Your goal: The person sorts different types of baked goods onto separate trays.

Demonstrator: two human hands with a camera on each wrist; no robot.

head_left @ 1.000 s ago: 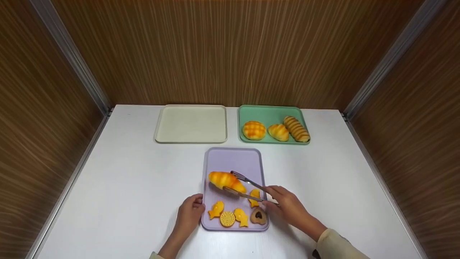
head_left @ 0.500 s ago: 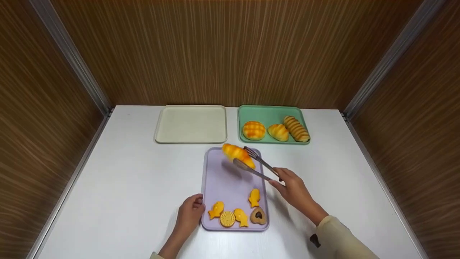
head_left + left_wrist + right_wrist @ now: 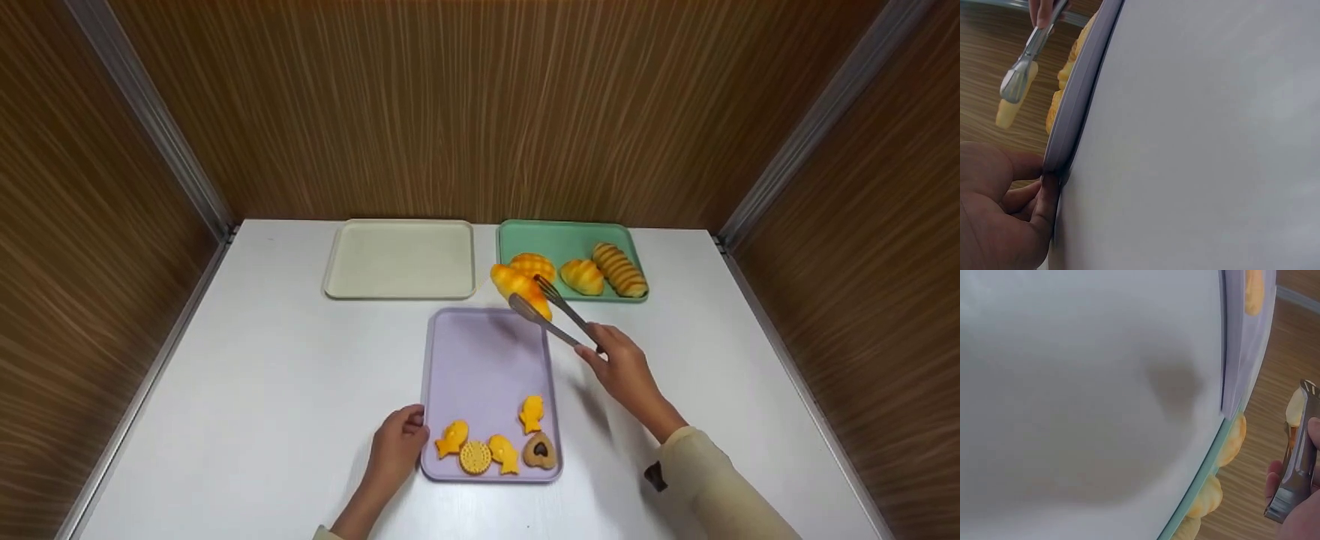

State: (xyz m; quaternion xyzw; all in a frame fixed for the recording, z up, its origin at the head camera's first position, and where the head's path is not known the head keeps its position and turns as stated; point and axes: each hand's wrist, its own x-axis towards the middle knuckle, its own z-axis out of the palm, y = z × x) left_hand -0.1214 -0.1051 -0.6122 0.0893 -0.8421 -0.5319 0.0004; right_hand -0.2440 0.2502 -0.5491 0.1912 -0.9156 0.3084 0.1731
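My right hand [image 3: 624, 369] grips metal tongs [image 3: 1296, 475], and their tips pinch a golden croissant [image 3: 511, 282]. The croissant hangs in the air between the purple tray [image 3: 484, 367] and the green tray [image 3: 566, 236], partly covering a round bun [image 3: 535, 264] in the head view. My left hand [image 3: 396, 444] pinches the left rim of the purple tray, as the left wrist view shows. At that tray's near end lie several small pieces: fish-shaped biscuits [image 3: 452, 438], a round yellow biscuit [image 3: 475, 457] and a heart-centred cookie [image 3: 539, 451].
In the green tray are also a small ridged bread [image 3: 582, 277] and a striped roll [image 3: 619, 269]. A bare cream tray [image 3: 401, 259] stands to its left. Wood-grain walls [image 3: 465, 112] enclose the white table [image 3: 262, 390] on the back and sides.
The croissant has been lifted off the purple tray in the tongs and carried away from me and to the right, to the green tray's near edge. My left hand has stayed put.
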